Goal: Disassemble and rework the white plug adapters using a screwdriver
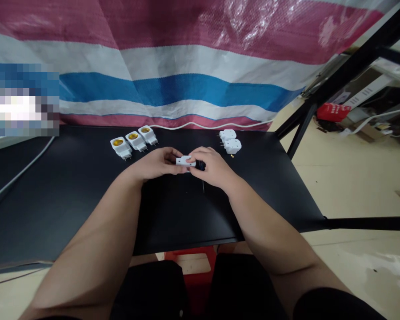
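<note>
A white plug-in lamp holder part [186,161] with small dark holes on its face is held between my two hands, just above the black table. My left hand [155,163] pinches its left end between thumb and fingers. My right hand [211,166] grips its right end. Tucked in the right palm is a dark tool [200,165] with a thin shaft pointing toward me, like a small screwdriver; its handle is mostly hidden by fingers. Beyond my right hand lie two white plug housings [232,146] with prongs, beside a tiny brass piece [232,156].
Three white plug-in lamp holders [136,141] with gold-coloured sockets stand in a row at the back left. A white cable [213,126] runs along the striped sheet [173,91] behind the black table [183,218]. A black metal frame [315,104] rises on the right.
</note>
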{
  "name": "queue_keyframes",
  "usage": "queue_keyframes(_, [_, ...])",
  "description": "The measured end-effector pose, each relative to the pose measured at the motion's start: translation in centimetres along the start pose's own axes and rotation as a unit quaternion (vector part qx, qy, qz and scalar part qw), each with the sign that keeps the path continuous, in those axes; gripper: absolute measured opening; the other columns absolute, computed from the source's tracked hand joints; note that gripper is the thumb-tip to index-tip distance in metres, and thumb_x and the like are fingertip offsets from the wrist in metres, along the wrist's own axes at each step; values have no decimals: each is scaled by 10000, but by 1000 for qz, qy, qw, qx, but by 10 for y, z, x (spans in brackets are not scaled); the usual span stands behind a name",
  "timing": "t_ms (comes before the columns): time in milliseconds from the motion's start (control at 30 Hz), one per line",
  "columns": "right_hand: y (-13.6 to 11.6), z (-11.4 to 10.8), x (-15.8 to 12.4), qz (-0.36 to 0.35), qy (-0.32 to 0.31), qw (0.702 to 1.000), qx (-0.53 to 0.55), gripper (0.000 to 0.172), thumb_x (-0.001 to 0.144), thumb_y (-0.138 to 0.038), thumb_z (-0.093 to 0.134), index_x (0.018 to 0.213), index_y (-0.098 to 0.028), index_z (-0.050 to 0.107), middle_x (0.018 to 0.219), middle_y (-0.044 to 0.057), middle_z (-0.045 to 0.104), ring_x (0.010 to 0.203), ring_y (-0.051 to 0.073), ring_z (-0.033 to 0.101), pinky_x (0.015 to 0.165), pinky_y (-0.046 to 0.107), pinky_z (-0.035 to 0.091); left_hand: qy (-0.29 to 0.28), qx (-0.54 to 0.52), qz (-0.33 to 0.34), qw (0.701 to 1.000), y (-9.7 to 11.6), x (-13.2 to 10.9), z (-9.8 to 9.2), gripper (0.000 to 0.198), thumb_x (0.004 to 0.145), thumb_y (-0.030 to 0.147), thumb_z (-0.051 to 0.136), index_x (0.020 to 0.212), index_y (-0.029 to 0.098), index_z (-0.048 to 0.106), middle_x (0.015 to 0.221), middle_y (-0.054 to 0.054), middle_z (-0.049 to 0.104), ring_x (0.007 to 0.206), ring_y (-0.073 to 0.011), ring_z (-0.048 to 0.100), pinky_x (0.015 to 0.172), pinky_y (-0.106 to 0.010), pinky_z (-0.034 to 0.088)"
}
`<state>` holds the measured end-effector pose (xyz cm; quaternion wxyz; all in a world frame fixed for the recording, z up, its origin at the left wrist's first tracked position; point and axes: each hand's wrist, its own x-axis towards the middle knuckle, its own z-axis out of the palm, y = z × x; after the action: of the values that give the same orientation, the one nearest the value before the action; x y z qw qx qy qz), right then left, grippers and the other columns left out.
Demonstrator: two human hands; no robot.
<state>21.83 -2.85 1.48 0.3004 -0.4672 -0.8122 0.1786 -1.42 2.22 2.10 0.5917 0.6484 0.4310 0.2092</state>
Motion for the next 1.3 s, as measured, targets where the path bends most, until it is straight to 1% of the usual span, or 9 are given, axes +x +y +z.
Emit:
queue_keyframes(100, [-1, -1, 0, 8, -5, 1000, 2, 98, 911, -215, 758, 1008, -230, 764, 1203, 37, 752, 993, 226, 654, 956, 394, 475, 17, -68, -49, 996, 2, -2, -3, 569, 648, 516, 997, 994, 136, 754, 937, -74, 772, 831, -177, 739, 815, -333, 624])
queue_keyframes(167, [-1, -2, -1, 13, -3, 1000, 3, 108, 913, -210, 758, 1018, -233, 766, 1209, 41, 750, 993, 226, 654, 966, 399, 477, 38, -83, -61, 994, 1, -1, -1, 525, 604, 470, 1032, 903, 133, 763, 891, -62, 769, 769, -144, 721, 772, -294, 624])
queue_keyframes(367, [-3, 5, -1, 3, 4, 1000, 4, 140, 896, -246, 813, 1011, -235, 733, 1200, 53, 730, 1061, 244, 663, 992, 412, 497, 59, -121, -68, 989, -3, 3, 4, 431, 578, 346, 1056, 847, 141, 788, 886, -51, 781, 809, -142, 744, 756, -254, 636])
queue_keyframes(533, [-8, 16, -1, 11, 45, 999, 1, 195, 896, -321, 829, 957, -225, 671, 1071, 52, 685, 999, 241, 663, 904, 394, 520, 54, -122, -67, 989, 1, 3, 5, 407, 610, 346, 1045, 818, 133, 767, 827, -58, 776, 735, -129, 737, 671, -209, 620])
queue_keyframes(733, [-13, -14, -13, -22, 125, 992, 30, 214, 855, -206, 767, 1025, -246, 643, 1053, 35, 700, 964, 220, 682, 869, 379, 551, 93, -188, -3, 978, 5, 2, 4, 477, 795, 589, 888, 828, 160, 682, 623, -12, 664, 506, -116, 633, 446, -191, 504])
queue_keyframes(833, [1, -36, -35, 12, 213, 976, 36, 254, 857, -200, 746, 1093, -253, 667, 1163, 61, 734, 1056, 247, 714, 919, 423, 584, 112, -149, 2, 983, 2, 4, 5, 437, 858, 575, 835, 852, 180, 648, 601, 3, 632, 479, -117, 615, 399, -182, 440])
queue_keyframes(933, [26, -48, -66, 68, 283, 957, 5, 248, 826, -206, 752, 1066, -244, 701, 1235, 93, 706, 1112, 280, 715, 926, 468, 615, 117, -36, 4, 993, -2, 5, 8, 376, 898, 505, 807, 832, 199, 597, 590, 6, 624, 465, -125, 604, 389, -190, 418])
queue_keyframes(1067, [58, -48, -95, 120, 300, 945, -56, 210, 800, -243, 778, 1007, -227, 740, 1219, 120, 685, 1107, 298, 709, 928, 505, 633, 79, 126, 45, 988, -6, 5, 11, 277, 928, 449, 761, 887, 196, 654, 641, -14, 673, 507, -150, 652, 447, -230, 483])
queue_keyframes(1300, [75, -33, -87, 124, 287, 949, -43, 169, 824, -258, 751, 989, -220, 747, 1221, 128, 686, 1038, 276, 724, 849, 471, 652, 80, 140, 68, 985, -10, 6, 11, 262, 938, 448, 733, 909, 195, 671, 639, -3, 669, 519, -141, 654, 506, -239, 471])
